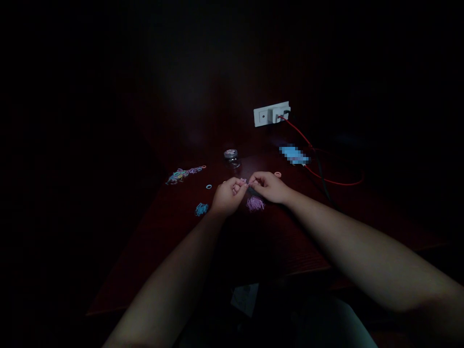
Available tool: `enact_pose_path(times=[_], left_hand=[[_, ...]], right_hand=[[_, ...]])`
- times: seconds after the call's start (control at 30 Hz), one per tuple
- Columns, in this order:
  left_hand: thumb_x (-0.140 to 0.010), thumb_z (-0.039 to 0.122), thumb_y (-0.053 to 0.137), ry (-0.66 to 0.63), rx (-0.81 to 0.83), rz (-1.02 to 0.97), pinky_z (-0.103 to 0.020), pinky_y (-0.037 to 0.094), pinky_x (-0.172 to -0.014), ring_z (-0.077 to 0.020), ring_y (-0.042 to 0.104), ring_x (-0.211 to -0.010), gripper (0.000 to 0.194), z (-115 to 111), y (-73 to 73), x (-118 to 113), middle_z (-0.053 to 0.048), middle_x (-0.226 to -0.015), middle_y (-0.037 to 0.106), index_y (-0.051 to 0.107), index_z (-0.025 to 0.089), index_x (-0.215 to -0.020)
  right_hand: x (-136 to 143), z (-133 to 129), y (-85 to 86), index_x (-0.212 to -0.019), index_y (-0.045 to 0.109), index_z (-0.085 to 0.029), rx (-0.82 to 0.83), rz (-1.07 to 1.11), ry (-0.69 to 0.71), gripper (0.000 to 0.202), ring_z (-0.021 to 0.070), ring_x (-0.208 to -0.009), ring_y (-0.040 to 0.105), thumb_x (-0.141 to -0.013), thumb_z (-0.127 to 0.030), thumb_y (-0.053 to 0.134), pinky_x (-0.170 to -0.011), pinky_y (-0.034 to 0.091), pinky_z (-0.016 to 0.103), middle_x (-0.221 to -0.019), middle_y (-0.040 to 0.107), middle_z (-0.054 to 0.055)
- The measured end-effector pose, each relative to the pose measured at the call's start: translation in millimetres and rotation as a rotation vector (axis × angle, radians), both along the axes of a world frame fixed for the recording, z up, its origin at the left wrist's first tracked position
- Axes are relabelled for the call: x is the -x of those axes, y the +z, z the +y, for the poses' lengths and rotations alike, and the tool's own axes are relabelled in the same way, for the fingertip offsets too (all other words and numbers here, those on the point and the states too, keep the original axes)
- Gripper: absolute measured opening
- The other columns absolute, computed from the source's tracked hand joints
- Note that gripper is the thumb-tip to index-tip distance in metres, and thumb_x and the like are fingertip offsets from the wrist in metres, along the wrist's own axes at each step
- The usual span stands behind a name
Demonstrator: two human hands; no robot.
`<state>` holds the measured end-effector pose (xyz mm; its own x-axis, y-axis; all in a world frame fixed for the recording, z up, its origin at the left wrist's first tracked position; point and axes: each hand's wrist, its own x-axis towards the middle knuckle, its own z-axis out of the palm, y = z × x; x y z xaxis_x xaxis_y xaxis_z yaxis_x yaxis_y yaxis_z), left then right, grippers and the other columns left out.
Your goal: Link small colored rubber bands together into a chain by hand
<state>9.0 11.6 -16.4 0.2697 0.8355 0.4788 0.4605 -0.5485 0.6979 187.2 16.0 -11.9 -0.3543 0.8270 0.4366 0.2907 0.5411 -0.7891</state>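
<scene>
My left hand [227, 196] and my right hand [269, 187] meet above the middle of the dark red table, both with fingers closed in a pinch. A small pink hair tie [243, 180] shows at my left fingertips. My right fingertips almost touch it, and what they pinch is too small to make out. Just below the hands lies a pile of purple hair ties [255, 203]. Left of my left hand is a pile of blue hair ties [201, 209], with a single light blue hair tie [209, 186] above it. An orange hair tie [277, 174] lies beyond my right hand.
A mixed-colour pile of hair ties [181, 175] lies at the table's left edge. Behind the hands stands a small lidded clear jar [231, 155]. A red cable [299, 131] runs from the wall socket [261, 117] past a blurred blue object [294, 154]. The surroundings are very dark.
</scene>
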Motion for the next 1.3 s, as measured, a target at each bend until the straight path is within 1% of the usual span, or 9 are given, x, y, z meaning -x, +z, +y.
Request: enact_pose_path(times=[0.13, 0.37, 0.67, 0.8, 0.93, 1.0, 1.13, 1.3], left_hand=[[-0.082, 0.037, 0.056, -0.004, 0.001, -0.004, -0.019, 0.033, -0.048, -0.0085, 0.046, -0.050, 0.021, 0.6, -0.9, 0.2, 0.003, -0.057, 0.053, 0.061, 0.016, -0.079], [-0.082, 0.037, 0.056, -0.007, 0.000, 0.006, -0.020, 0.033, -0.048, -0.0086, 0.046, -0.050, 0.021, 1.5, -1.8, 0.7, 0.003, -0.056, 0.052, 0.060, 0.016, -0.078], [-0.082, 0.037, 0.056, -0.028, 0.004, -0.015, -0.019, 0.034, -0.049, -0.0084, 0.046, -0.051, 0.020, 1.7, -3.3, 0.2, 0.003, -0.057, 0.052, 0.060, 0.017, -0.078], [-0.081, 0.032, 0.057, -0.040, 0.004, -0.029, -0.019, 0.034, -0.048, -0.0080, 0.046, -0.051, 0.016, 1.8, -2.7, -0.3, 0.003, -0.057, 0.052, 0.060, 0.016, -0.079], [-0.078, 0.024, 0.057, -0.058, 0.021, -0.043, -0.018, 0.035, -0.049, -0.0077, 0.045, -0.052, 0.011, 0.8, -2.6, -1.1, 0.004, -0.058, 0.051, 0.061, 0.016, -0.085], [-0.077, 0.022, 0.057, -0.056, 0.016, -0.043, -0.018, 0.038, -0.051, -0.0078, 0.047, -0.054, 0.013, 0.3, -2.3, -1.3, 0.003, -0.061, 0.053, 0.061, 0.016, -0.087], [-0.077, 0.022, 0.058, -0.051, -0.009, -0.012, -0.019, 0.043, -0.056, -0.0086, 0.052, -0.060, 0.011, 0.6, -1.0, -1.3, -0.001, -0.070, 0.060, 0.061, 0.015, -0.085], [-0.078, 0.022, 0.056, -0.032, -0.014, 0.024, -0.020, 0.045, -0.057, -0.0088, 0.053, -0.060, 0.009, 1.5, -0.4, -1.1, -0.001, -0.071, 0.061, 0.061, 0.015, -0.081]], right_hand=[[0.2, 0.5, -0.3, -0.077, 0.056, -0.013, 0.014, 0.036, 0.021, 0.015, 0.0075, -0.051, 0.034, -0.078, -0.028, 0.055, -0.048, 0.027, 0.021, -0.058, 0.042, -0.005], [-0.5, -1.8, 2.6, -0.075, 0.056, -0.013, 0.007, 0.026, 0.034, 0.021, 0.0082, -0.053, 0.036, -0.079, -0.034, 0.056, -0.050, 0.027, 0.022, -0.059, 0.043, -0.004], [-1.0, -0.7, 0.8, -0.071, 0.056, -0.013, -0.028, -0.026, -0.010, 0.021, 0.0082, -0.053, 0.036, -0.080, -0.031, 0.053, -0.050, 0.027, 0.022, -0.058, 0.044, -0.003], [-2.0, 0.7, -0.4, -0.071, 0.056, -0.013, -0.031, -0.033, -0.015, 0.021, 0.0079, -0.053, 0.035, -0.081, -0.031, 0.053, -0.050, 0.027, 0.022, -0.057, 0.043, -0.004], [-1.9, -0.5, 1.3, -0.072, 0.057, -0.013, -0.033, -0.042, -0.016, 0.021, 0.0083, -0.053, 0.037, -0.080, -0.031, 0.053, -0.050, 0.028, 0.022, -0.058, 0.044, -0.003], [-1.6, -1.6, 2.6, -0.072, 0.057, -0.013, -0.039, -0.039, -0.021, 0.020, 0.0086, -0.054, 0.037, -0.080, -0.031, 0.053, -0.050, 0.029, 0.022, -0.058, 0.045, -0.003], [-1.4, -2.4, 3.2, -0.071, 0.057, -0.013, -0.049, -0.031, -0.032, 0.021, 0.0085, -0.054, 0.037, -0.080, -0.032, 0.053, -0.050, 0.028, 0.022, -0.057, 0.045, -0.003], [-1.9, -1.1, 1.7, -0.073, 0.057, -0.013, -0.028, -0.014, -0.016, 0.022, 0.0083, -0.053, 0.036, -0.080, -0.034, 0.055, -0.049, 0.028, 0.022, -0.058, 0.044, -0.003]])
